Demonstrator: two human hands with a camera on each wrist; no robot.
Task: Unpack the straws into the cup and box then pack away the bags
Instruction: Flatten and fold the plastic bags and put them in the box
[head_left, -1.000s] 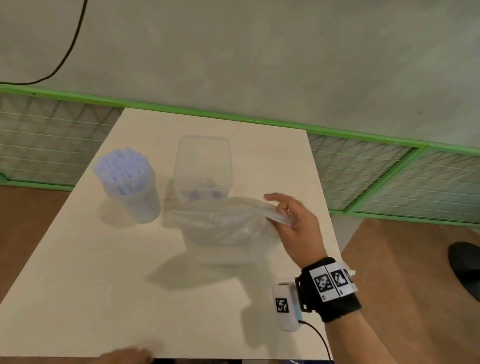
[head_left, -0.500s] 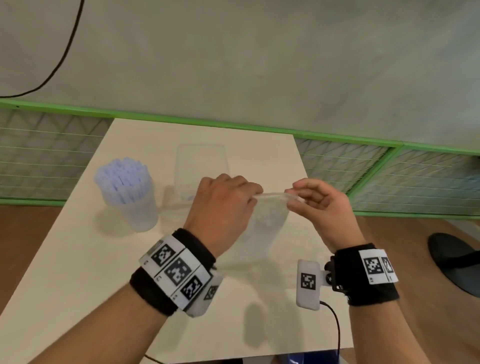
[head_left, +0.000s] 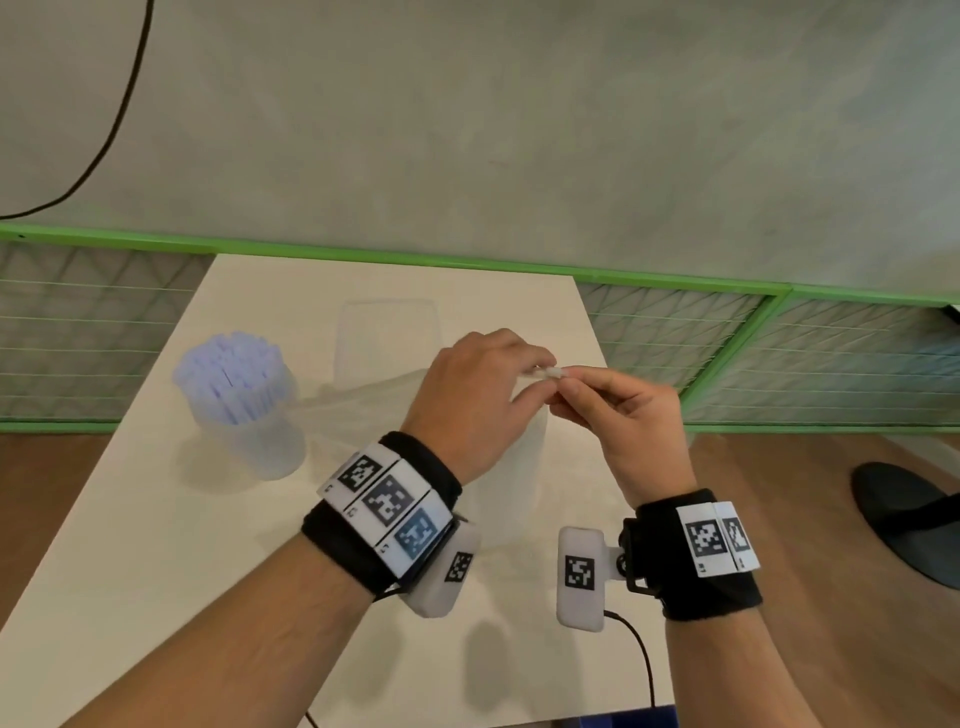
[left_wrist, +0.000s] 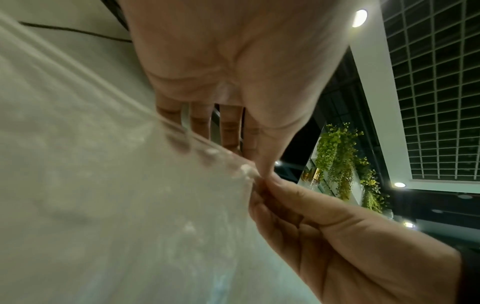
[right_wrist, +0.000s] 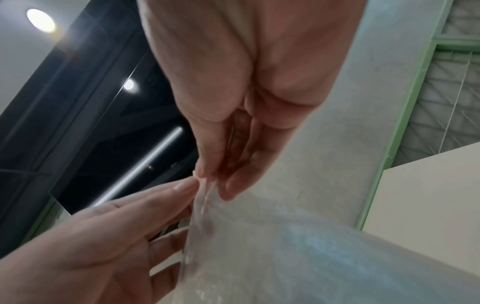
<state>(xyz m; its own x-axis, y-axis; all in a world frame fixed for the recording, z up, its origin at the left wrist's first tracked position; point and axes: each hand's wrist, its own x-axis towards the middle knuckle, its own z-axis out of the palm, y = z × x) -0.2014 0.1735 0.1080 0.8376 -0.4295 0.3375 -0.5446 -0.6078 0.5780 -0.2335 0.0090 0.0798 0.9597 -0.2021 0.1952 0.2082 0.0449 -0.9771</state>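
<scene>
both hands, left hand (head_left: 470, 395) and right hand (head_left: 628, 415), pinch the bag (head_left: 511, 483) top edge (fingertips nearly touching); keep the 2 pinches firm, fold evenly.

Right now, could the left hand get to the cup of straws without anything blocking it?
Probably yes, though not freely. The cup of straws stands to the left of the left hand with bare table between them. But that hand and the right hand both pinch the clear bag, so it must let go first.
</scene>
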